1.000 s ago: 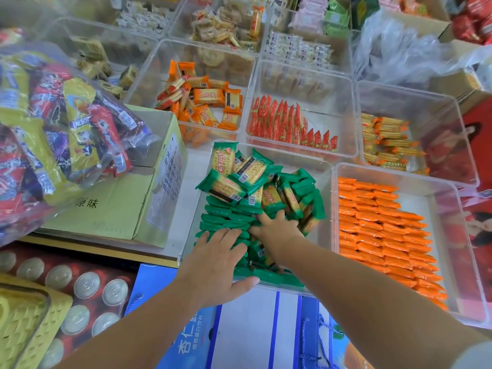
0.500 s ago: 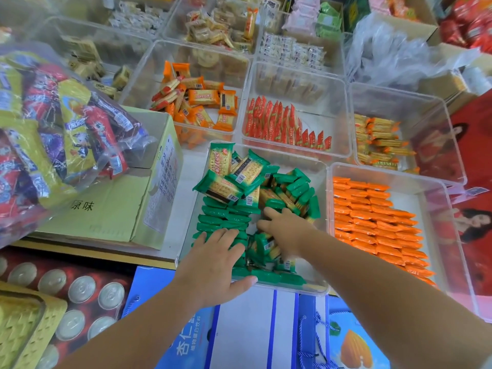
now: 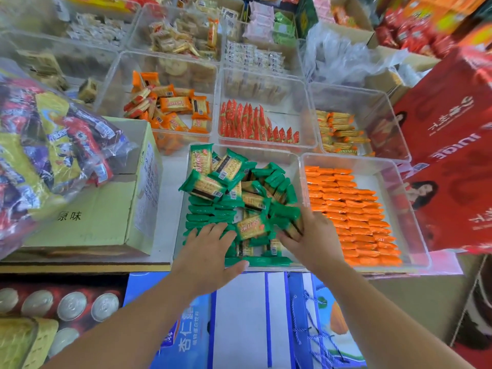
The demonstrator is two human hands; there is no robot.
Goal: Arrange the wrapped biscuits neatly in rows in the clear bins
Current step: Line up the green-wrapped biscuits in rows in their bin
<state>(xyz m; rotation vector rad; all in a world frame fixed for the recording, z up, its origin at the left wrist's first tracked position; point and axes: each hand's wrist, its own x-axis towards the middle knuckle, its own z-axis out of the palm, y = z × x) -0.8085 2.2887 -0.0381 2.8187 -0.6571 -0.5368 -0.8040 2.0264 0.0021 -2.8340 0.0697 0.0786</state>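
A clear bin (image 3: 292,161) in front of me holds green-wrapped biscuits (image 3: 213,179). Some stand on edge in a row along its left side; the rest lie loose in a heap. My left hand (image 3: 206,251) lies flat, fingers spread, on the row at the bin's near left. My right hand (image 3: 311,238) is at the near right of the bin, its fingers curled around a small stack of green packets (image 3: 288,226). One loose green packet (image 3: 251,226) lies face up between my hands.
An adjoining clear bin (image 3: 410,219) on the right holds orange packets in neat rows. Further bins behind hold red (image 3: 253,123), orange (image 3: 173,107) and yellow packets (image 3: 340,131). A cardboard box (image 3: 106,209) and a bag of sweets (image 3: 48,145) sit to the left.
My right hand has moved from the bin's middle to its near right and now grips several green packets. My left hand stays on the row.
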